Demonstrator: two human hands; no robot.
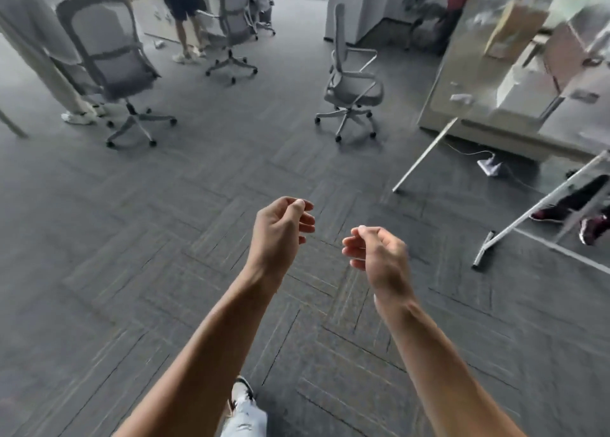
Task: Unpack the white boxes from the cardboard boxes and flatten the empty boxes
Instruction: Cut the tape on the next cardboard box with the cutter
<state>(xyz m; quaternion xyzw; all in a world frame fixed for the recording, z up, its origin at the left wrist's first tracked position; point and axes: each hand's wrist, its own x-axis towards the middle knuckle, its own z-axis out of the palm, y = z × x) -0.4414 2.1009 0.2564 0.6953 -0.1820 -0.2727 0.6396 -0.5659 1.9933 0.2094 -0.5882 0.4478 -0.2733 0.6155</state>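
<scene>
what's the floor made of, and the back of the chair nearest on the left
Floor: looks like grey carpet tile, matt, with fine ribbed lines and dark seams between squares. Chair back: seemingly grey mesh in a darker frame, since light shows through it; motion blur leaves this uncertain.

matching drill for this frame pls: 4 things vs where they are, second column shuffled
Things:
1. left hand
2. right hand
3. lone office chair
4. shoe

Places:
A. bottom centre, on the carpet
B. upper centre, facing right
C. mid-frame, right of its twin, holding nothing
D. mid-frame, left of its twin, holding nothing

Pairs: 1-D, 2-C, 3-B, 4-A
</scene>
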